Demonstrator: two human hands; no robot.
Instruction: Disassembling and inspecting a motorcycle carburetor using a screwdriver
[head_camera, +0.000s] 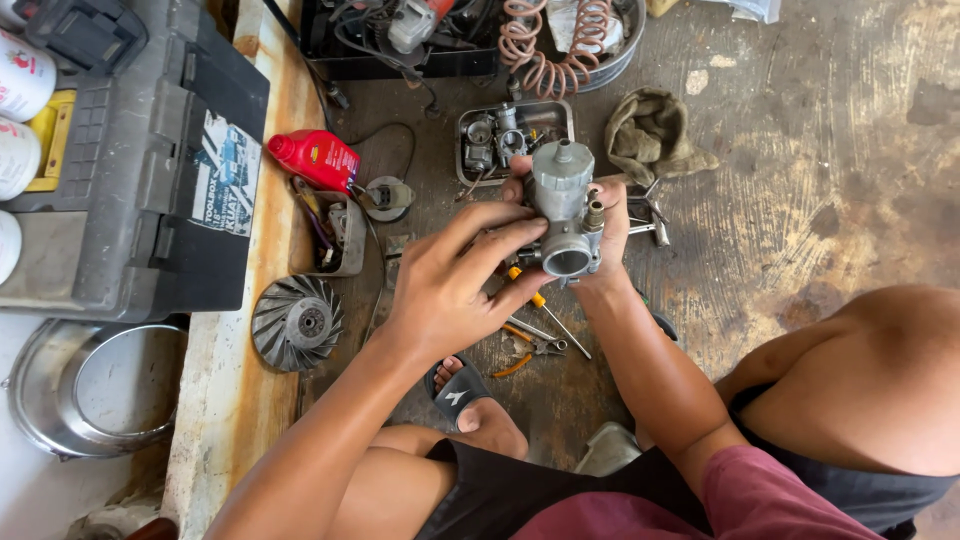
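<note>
While your right hand (607, 225) grips the grey carburettor (563, 215) above the floor (800, 180), near the metal parts tray (468, 165), your left hand (450, 285) pinches its side; step: fitting work; next needs steady fingertip pressure

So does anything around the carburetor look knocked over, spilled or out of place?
The red bottle lies on its side by the wooden plank, though no spill shows. A crumpled rag and loose hand tools are strewn over the stained floor. The carburetor, held in both hands, looks intact.
</note>
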